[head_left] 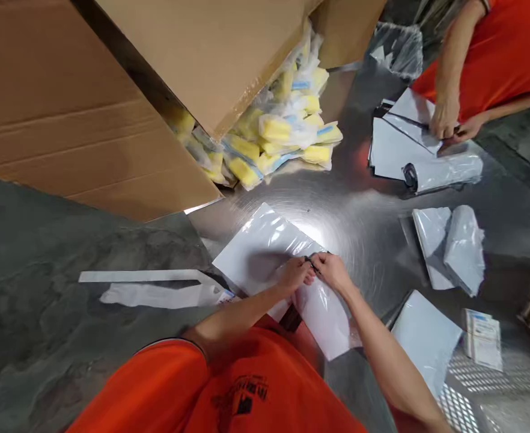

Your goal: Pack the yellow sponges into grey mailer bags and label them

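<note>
A glossy white plastic mailing bag [325, 313] hangs over the table's near edge, close to my body. My left hand [295, 274] pinches its dark edge with curled fingers. Right beside it, my right hand [330, 270] grips the same dark edge, so the two hands almost touch. Under and beyond them, another white mailing bag [262, 237] lies flat on the metal table; whether the two sheets are joined I cannot tell. What is between the fingertips is mostly hidden.
Yellow packages in clear plastic [287, 132] spill from a cardboard box [211, 54] at the back. Folded white bags [449, 246], a flat bag stack [427, 337] and labels [484, 338] lie right. Across the metal table [364, 240], a co-worker's hands [447, 120] handle similar bags.
</note>
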The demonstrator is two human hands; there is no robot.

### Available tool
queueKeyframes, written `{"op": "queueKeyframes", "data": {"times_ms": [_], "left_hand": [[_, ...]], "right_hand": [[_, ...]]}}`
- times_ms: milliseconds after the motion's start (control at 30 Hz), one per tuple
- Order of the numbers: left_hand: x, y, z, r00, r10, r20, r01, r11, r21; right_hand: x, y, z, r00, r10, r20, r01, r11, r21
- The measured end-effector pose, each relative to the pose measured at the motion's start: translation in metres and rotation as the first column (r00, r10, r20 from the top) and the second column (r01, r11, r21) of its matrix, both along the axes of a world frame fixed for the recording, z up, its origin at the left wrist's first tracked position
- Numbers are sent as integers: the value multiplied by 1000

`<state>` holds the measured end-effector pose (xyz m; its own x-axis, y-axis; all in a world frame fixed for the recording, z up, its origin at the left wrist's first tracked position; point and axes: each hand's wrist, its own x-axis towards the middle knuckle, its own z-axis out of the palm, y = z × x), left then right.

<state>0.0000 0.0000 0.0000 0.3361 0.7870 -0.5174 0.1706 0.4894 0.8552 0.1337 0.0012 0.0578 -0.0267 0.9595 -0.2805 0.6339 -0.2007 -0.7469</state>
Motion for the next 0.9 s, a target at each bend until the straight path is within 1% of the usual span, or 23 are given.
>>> {"op": "queueKeyframes", "data": {"times_ms": [67, 167, 233, 267, 300, 333, 367, 400, 433, 467, 500, 533, 567, 600, 633, 700, 733, 767, 800, 833, 867, 900], "left_hand": [[0, -2, 1, 1000, 11, -13, -11, 1000, 18], [-4, -9, 6, 998, 17, -56, -10, 993, 118], [-8, -17, 10, 995, 12, -97, 13, 969, 246], [-10, -20, 11, 994, -3, -108, 38, 946, 321], [-11, -24, 11, 992, -33, -122, 81, 908, 411], [-12, -27, 9, 984, -83, -155, 153, 842, 517], [-12, -30, 5, 966, -138, -219, 247, 742, 623], [-12, -33, -1, 933, -182, -312, 356, 611, 707], [-12, -35, -8, 885, -204, -418, 464, 464, 754], [-12, -36, -16, 831, -203, -519, 557, 321, 766], [-12, -38, -24, 779, -193, -597, 627, 202, 752], [-12, -39, -32, 743, -189, -643, 668, 131, 733], [-12, -40, -38, 721, -187, -667, 689, 92, 719], [-13, -40, -44, 707, -187, -682, 703, 77, 707], [-13, -41, -48, 700, -180, -691, 710, 80, 699], [-12, -42, -51, 693, -155, -704, 721, 113, 684], [-11, -42, -50, 689, -146, -710, 725, 128, 677], [-11, -42, -48, 683, -143, -716, 730, 138, 669], [-9, -43, -46, 677, -141, -723, 736, 150, 660], [-8, -43, -42, 671, -135, -729, 740, 167, 651], [-7, -42, -38, 666, -124, -736, 744, 190, 641], [-6, -41, -34, 662, -101, -742, 742, 221, 632]], "right_hand": [[9, 4, -2, 981, -172, -88, 164, 982, -89], [19, 6, -8, 905, -380, -190, 346, 918, -192], [23, 5, -13, 857, -451, -250, 403, 888, -223], [24, 4, -15, 846, -456, -275, 404, 886, -226], [25, 2, -18, 844, -449, -293, 396, 891, -222], [26, 1, -20, 847, -440, -300, 392, 896, -210], [26, -1, -23, 850, -435, -296, 394, 899, -190], [27, -2, -24, 854, -433, -287, 401, 901, -167], [27, -3, -26, 854, -439, -279, 413, 898, -149], [27, -4, -27, 846, -454, -279, 432, 891, -141], [26, -6, -28, 830, -479, -286, 459, 877, -140], [24, -7, -29, 806, -512, -299, 493, 858, -143], [23, -7, -30, 772, -547, -324, 532, 835, -142], [23, -8, -29, 731, -579, -360, 573, 808, -135], [24, -9, -28, 688, -604, -402, 613, 780, -124], [37, -14, -20, 596, -640, -485, 686, 720, -105], [50, -19, -11, 533, -655, -535, 737, 670, -87], [68, -26, 1, 463, -660, -592, 798, 601, -46], [88, -37, 17, 393, -651, -650, 862, 507, 14], [110, -50, 35, 304, -618, -725, 926, 370, 73], [131, -66, 54, 284, -565, -774, 955, 242, 173], [147, -84, 73, 270, -552, -789, 963, 153, 223]]}}
